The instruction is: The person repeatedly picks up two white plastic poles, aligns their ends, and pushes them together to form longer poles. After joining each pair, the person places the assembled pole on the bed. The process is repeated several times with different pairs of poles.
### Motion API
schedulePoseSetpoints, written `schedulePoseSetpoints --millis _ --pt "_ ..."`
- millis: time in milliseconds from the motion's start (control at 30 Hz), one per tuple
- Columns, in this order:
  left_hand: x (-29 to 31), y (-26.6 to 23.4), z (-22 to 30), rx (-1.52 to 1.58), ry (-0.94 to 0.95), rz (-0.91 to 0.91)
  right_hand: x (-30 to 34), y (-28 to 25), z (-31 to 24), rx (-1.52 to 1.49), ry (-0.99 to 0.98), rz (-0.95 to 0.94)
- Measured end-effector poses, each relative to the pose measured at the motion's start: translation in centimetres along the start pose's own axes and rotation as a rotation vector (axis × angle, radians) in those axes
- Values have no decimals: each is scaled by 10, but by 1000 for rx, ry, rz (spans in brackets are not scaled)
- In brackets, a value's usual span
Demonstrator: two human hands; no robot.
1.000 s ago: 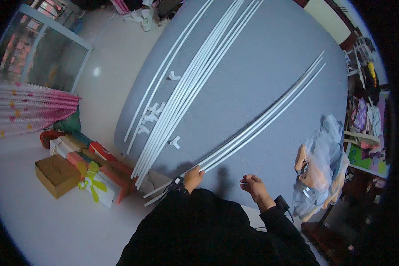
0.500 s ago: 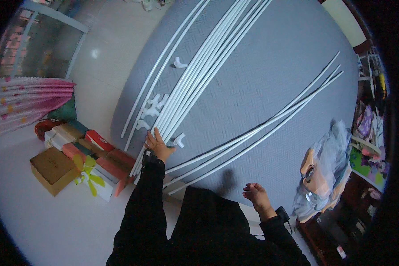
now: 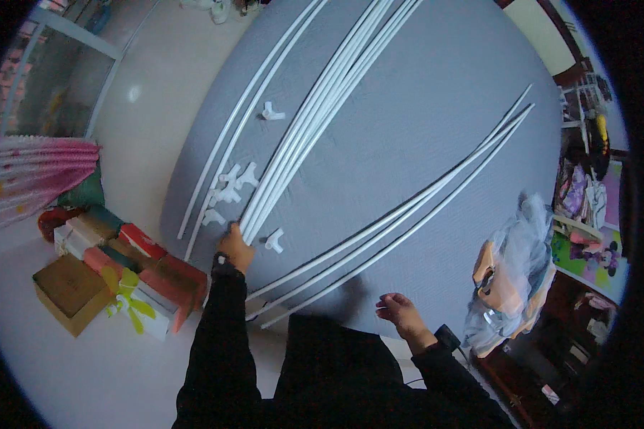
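Fingers (image 3: 237, 233) of the left hand (image 3: 235, 252) wrapped round the near ends of the white rod bundle (image 3: 315, 118), left of centre in frame; ends hidden in the grip, so number of rods grasped cannot be told. Hold at the ends probably gathers them: rods lie tight by the hand, fan slightly toward the top edge.

Right hand (image 3: 401, 314), lower centre: loosely curled, nothing visible in it, likely idle; contact with the grey padded surface (image 3: 422, 121) cannot be judged.

Three separate rods (image 3: 436, 179) slant from lower centre to upper right, far ends crossing, presumably laid down loosely. Two more rods (image 3: 240, 107), upper left, lie side by side. White connectors (image 3: 227, 194) sit mostly between these and the bundle, one just right of it, perhaps within easy reach
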State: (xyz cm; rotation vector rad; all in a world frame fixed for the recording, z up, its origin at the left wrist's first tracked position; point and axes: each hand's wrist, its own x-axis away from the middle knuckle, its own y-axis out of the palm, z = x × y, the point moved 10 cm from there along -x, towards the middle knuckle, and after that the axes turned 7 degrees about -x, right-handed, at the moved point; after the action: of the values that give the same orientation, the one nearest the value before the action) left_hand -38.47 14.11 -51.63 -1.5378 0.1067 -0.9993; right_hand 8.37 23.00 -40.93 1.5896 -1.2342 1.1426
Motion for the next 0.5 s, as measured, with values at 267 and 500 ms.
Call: schedulePoseSetpoints --millis 267,500 --pt "63 -23 29 244 93 -198 -46 80 -53 133 -169 -188" --pt "222 -58 71 357 16 -602 -95 163 -101 -137 -183 -283"
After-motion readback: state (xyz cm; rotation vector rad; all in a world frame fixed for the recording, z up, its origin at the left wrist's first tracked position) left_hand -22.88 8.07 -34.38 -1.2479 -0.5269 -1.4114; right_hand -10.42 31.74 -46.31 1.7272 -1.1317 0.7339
